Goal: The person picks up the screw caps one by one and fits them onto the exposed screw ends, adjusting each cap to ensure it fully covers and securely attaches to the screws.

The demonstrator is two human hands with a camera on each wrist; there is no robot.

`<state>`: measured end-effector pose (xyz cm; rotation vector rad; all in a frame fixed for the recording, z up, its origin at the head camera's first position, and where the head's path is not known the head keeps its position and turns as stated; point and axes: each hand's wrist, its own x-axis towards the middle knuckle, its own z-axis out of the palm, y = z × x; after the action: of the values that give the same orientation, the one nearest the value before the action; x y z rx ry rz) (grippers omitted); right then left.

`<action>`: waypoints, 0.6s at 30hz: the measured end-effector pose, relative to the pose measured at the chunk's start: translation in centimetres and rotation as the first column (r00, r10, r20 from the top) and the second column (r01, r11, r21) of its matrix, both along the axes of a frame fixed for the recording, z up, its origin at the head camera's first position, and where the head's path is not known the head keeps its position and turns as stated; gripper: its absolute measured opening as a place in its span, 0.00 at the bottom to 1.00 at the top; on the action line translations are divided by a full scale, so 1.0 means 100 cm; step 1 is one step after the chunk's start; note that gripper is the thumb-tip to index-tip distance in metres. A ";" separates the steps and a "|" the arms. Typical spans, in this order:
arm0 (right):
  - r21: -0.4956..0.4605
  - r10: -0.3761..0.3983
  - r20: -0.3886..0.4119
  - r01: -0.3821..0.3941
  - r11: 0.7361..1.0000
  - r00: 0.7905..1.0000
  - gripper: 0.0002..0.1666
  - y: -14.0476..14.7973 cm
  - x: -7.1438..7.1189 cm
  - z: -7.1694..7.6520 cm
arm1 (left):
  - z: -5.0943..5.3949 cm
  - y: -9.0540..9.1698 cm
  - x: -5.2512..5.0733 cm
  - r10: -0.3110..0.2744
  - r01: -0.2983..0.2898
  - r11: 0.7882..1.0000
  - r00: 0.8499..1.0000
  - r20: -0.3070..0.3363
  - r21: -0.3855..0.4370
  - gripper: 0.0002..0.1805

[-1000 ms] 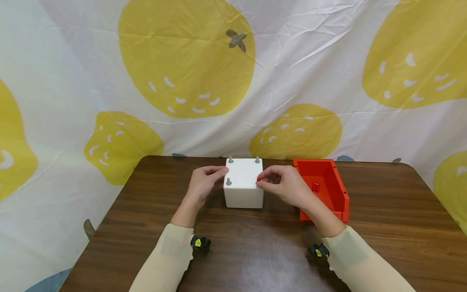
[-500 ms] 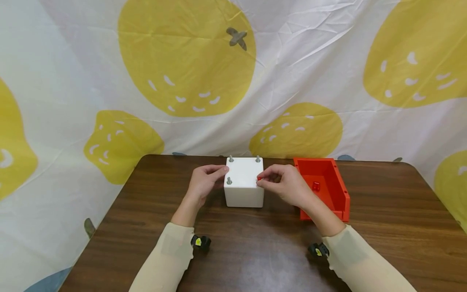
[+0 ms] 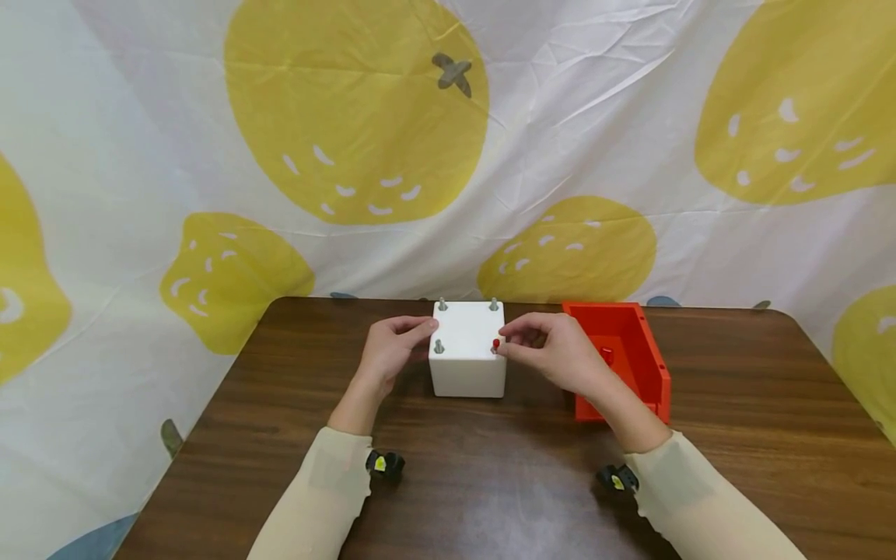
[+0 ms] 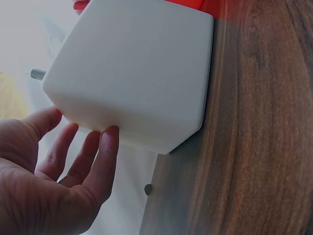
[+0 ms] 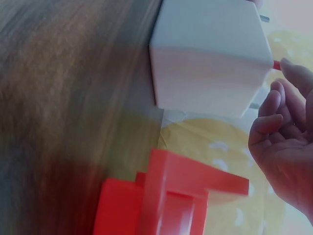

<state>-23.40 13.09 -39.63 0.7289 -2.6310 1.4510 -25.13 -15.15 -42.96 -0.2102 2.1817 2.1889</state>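
Note:
A white block point(image 3: 467, 378) stands on the table with metal bolts upright at three of its top corners, among them one at the front left point(image 3: 439, 346). At the front right corner, a small red piece point(image 3: 496, 343) sits upright. Beside it is my right hand point(image 3: 553, 350), thumb and index finger parted around the piece; in the right wrist view the thumb tip is close to the red piece point(image 5: 277, 64). My left hand point(image 3: 392, 350) rests against the block's left side, thumb at the top edge; the left wrist view shows its fingertips point(image 4: 110, 134) touching the block.
An open red bin point(image 3: 654, 373) stands right of the block, partly behind my right forearm, with a small red piece point(image 3: 607, 355) inside. A patterned cloth point(image 3: 392, 264) hangs behind the wooden table point(image 3: 490, 482).
My right thumb and index finger have parted and moved slightly right, off the small red piece, which stays at the block's front right corner and shows more fully. The left hand has not moved.

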 end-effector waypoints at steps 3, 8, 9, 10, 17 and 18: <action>0.013 -0.013 0.003 0.013 1.000 1.000 0.10 0.006 0.001 0.003 | -0.001 0.000 0.000 0.001 -0.001 1.000 1.000 0.003 -0.002 0.16; 0.048 -0.041 0.009 0.041 0.998 0.999 0.11 0.017 0.002 0.006 | -0.001 0.001 0.000 -0.002 0.002 1.000 1.000 0.003 -0.008 0.16; 0.052 -0.046 0.008 0.045 0.998 0.999 0.12 0.019 0.003 0.006 | -0.001 0.001 0.000 -0.003 0.003 1.000 1.000 0.000 -0.008 0.16; 0.056 -0.049 0.004 0.048 0.997 0.999 0.12 0.021 0.003 0.007 | -0.001 0.001 0.000 -0.004 0.004 1.000 1.000 -0.003 -0.011 0.16; 0.063 -0.074 -0.021 0.075 0.995 0.997 0.13 0.039 0.003 0.011 | -0.001 0.002 0.001 -0.006 0.006 1.000 1.000 -0.007 -0.013 0.16; 0.060 -0.078 -0.020 0.079 0.995 0.997 0.13 0.042 0.003 0.012 | -0.001 0.002 0.001 -0.006 0.006 1.000 1.000 -0.005 -0.013 0.16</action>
<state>-23.13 17.26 -38.46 0.6324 -2.6688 1.3443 -25.03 -14.99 -43.05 -0.1984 2.1964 2.1758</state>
